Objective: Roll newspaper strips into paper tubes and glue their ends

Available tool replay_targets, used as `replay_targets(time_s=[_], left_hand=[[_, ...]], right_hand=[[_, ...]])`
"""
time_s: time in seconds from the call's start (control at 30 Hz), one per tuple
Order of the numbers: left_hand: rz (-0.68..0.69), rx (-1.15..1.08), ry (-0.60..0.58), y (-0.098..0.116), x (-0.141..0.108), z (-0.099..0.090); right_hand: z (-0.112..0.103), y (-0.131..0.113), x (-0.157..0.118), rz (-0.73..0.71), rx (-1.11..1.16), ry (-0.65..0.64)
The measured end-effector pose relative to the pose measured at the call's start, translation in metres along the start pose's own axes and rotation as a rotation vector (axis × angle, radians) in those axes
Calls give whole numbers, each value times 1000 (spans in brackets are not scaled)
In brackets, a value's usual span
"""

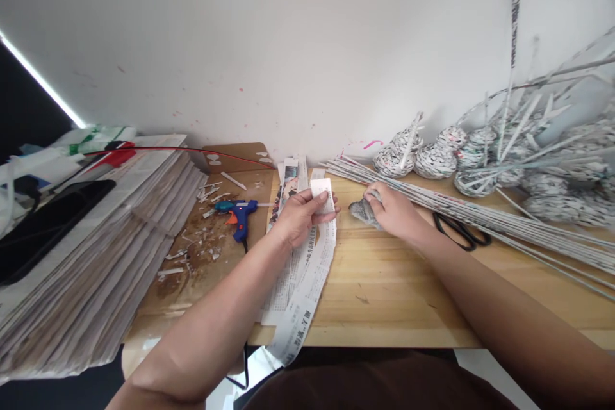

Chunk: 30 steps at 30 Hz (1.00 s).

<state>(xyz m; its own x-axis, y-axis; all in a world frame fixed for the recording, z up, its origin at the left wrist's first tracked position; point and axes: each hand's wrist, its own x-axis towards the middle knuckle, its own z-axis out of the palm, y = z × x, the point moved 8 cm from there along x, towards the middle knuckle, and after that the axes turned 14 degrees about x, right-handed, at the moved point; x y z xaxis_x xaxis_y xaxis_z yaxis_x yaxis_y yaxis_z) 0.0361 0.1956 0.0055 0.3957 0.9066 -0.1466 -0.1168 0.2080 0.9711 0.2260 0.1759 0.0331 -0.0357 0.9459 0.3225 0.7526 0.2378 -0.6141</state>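
In the head view, my left hand (300, 214) pinches the top end of a long newspaper strip (314, 282) between thumb and fingers. The strip curves down toward me and hangs over the table's front edge. Other newspaper strips (283, 288) lie flat beneath it. To the right, my right hand (394, 210) is closed on a crumpled grey cloth-like piece (362, 211) at the tabletop; its exact kind is unclear. A blue glue gun (241, 221) lies left of my left hand, its nozzle pointing left.
A tall stack of newspaper (139, 230) with a black flat device (57, 224) on top stands left. Paper scraps (211, 250) litter the brown board. Rolled paper sticks (432, 197), black-handled scissors (461, 234) and several woven paper gourd shapes (435, 160) lie right.
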Motion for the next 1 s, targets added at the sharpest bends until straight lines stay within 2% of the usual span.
replay_targets(time_s=[0.27,0.37,0.5,0.57,0.7,0.77,0.87,1.0], left_hand=[[-36,152,-52,0,-6,8],[-45,154,-60,-2,-7,9],[-43,146,-49,-1,-6,9],[-46,140,-39,-1,-6,8],[-31,136,-37,0,-5,8],[-25,140,-39,0,-5,7],[-31,136,-38,-1,-4,7],[-38,118,-39,-2,-4,7]], right_hand=[[3,-10,-2,31,-96,-96],[0,-8,-1,9,-91,-46],[-7,-9,-1,-69,80,30],[-4,-13,-3,-119,124,-32],[10,-23,-8,-188,17,-254],[12,-25,-8,-166,11,-284],[6,-22,-5,-60,90,-203],[-3,-8,-1,62,283,-14]])
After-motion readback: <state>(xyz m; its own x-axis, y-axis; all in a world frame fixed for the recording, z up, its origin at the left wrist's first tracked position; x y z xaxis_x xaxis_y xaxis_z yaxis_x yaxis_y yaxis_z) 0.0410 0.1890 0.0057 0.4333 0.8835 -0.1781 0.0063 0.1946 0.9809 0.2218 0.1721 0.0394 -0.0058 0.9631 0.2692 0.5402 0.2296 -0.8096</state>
